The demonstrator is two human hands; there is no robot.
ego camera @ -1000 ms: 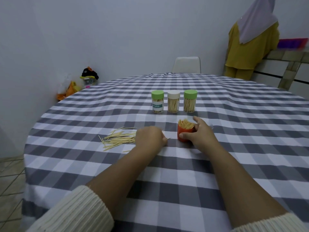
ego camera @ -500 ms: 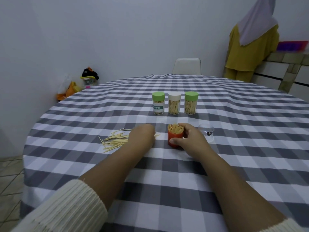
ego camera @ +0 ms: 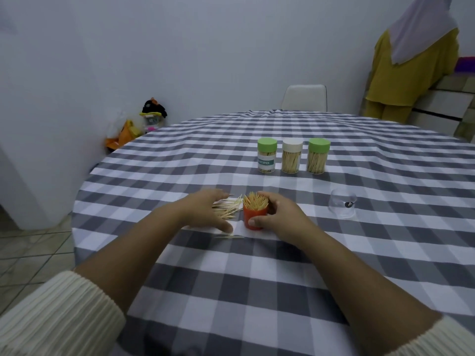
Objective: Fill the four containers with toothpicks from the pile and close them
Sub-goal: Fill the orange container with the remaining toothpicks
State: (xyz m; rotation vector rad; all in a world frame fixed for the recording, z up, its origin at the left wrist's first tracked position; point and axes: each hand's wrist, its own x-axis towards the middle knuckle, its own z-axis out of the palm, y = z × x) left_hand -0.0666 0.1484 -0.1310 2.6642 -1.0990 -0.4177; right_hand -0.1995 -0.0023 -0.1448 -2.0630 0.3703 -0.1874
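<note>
The orange cup (ego camera: pixel 253 219) stands near the middle of the desk (ego camera: pixel 385 253), uncapped and packed with upright toothpicks (ego camera: pixel 255 201) that bristle above its rim. The right hand (ego camera: pixel 280 217) clamps it from the right, thumb across its lower front and fingers curled round the far side. The left hand (ego camera: pixel 205 210) lies flat and spread over the pile (ego camera: pixel 227 208) just left of the cup, palm down, fingers straight, thumb stretched toward the cup's base. Both forearms reach in from the bottom edge, cream sleeves (ego camera: pixel 59 319) pushed back.

The left hand covers much of the pile, so how many picks remain is unclear; a few loose ones (ego camera: pixel 230 236) lie nearer the person. The cup's far side is hidden by the right hand.

A clear cap (ego camera: pixel 343 205) lies well to the right of the cup, hard to make out against the checks. Farther back three closed jars stand in a row, full of picks: a green-lidded labelled one (ego camera: pixel 267 155), a white-lidded one (ego camera: pixel 291 155), another green-lidded one (ego camera: pixel 318 155).
</note>
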